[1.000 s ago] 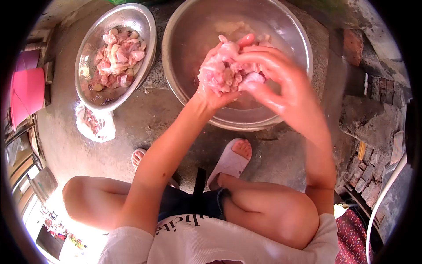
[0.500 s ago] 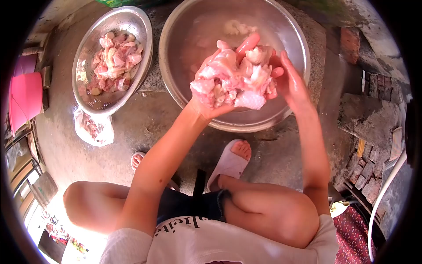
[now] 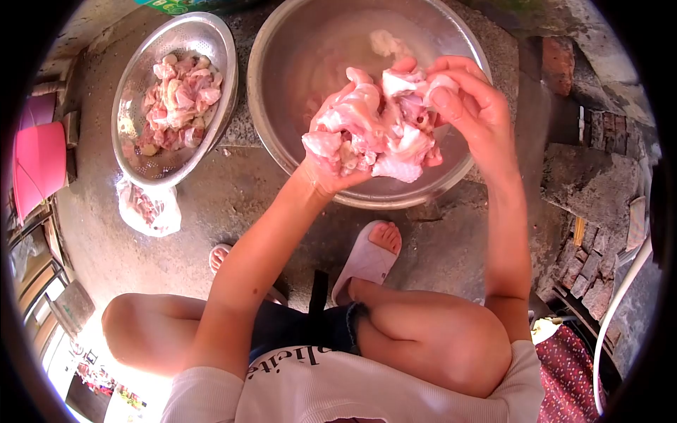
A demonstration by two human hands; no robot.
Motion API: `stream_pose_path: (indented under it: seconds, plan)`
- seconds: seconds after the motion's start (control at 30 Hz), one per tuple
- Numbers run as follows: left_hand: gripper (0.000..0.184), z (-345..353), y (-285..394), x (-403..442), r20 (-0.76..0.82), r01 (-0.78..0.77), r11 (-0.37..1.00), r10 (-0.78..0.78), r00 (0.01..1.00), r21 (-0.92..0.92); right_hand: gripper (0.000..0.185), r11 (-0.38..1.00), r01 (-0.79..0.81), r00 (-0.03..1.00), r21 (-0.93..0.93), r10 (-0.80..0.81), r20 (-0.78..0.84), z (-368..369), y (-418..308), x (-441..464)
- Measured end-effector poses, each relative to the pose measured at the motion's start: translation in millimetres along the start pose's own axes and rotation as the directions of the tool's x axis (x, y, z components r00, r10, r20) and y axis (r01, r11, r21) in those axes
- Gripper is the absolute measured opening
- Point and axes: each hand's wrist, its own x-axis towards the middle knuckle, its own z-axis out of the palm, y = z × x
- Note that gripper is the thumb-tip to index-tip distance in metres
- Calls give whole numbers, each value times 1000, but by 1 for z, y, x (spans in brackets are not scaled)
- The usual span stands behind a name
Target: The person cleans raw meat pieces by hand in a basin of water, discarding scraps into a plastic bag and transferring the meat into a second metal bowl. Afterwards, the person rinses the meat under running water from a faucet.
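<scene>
Cupped beneath a heap of raw meat (image 3: 358, 125), the left hand (image 3: 337, 179) holds it over a metal basin (image 3: 282, 74), hiding some cloudy water; the right hand (image 3: 483, 109) pinches the heap's edge. Leftward, a colander (image 3: 127, 106) of cut meat (image 3: 180, 99) and a plastic bag (image 3: 167, 217) sit on stained floor (image 3: 218, 201), bricks (image 3: 592, 278) lying far right.

Partial txt "plicit" on wht tee (image 3: 352, 388)

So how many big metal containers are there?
2: the perforated colander on the left, and the larger basin to its right, beneath the held meat.
</scene>
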Motion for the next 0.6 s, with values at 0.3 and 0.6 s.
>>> stream_pose_path:
  seconds: [0.3, 0.6]
  plan:
    - [41, 17, -4, -1, 84, 14, 1000, -13, 996, -6, 13, 962, 126, 986, -242, -150, -80, -14, -23, -5]
    - [40, 10, -5, 1, 48, -38, 999, 39, 998, -19, 8, 934, 153, 982, -322, -180, -56, -9, -16, -10]
